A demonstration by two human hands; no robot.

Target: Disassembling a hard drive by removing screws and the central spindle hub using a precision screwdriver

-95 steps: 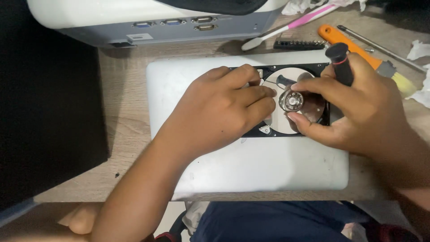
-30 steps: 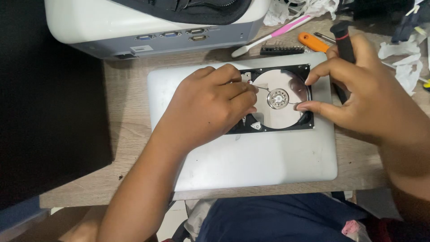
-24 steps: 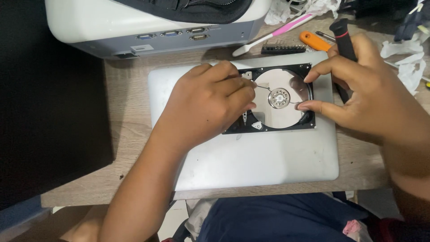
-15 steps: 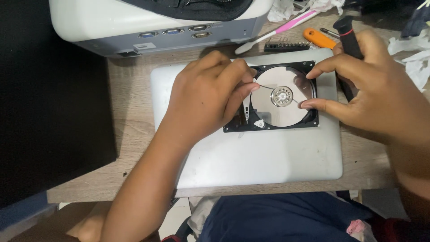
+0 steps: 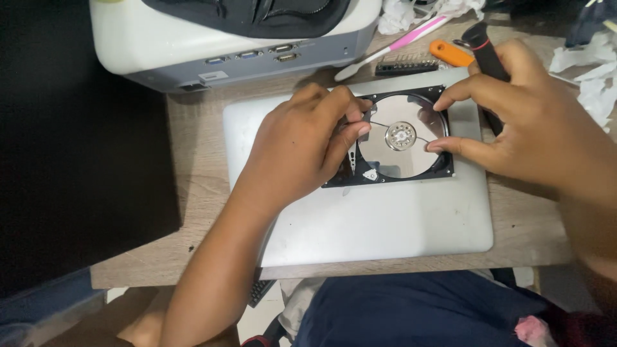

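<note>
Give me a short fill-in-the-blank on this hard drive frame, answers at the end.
1. The opened hard drive lies on top of a closed silver ____.
2. The right hand holds a black-handled ____ against its palm while its fingertips touch the platter.
3. The left hand covers the drive's ____ side.
4. The toothbrush behind the drive has a ____ handle.

Answers: laptop; screwdriver; left; pink

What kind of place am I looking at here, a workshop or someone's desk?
Probably a home desk used for electronics repair. An opened hard drive lies on a closed silver laptop, a projector stands behind, and a screwdriver bit set and orange tool lie on the wooden table.
</note>
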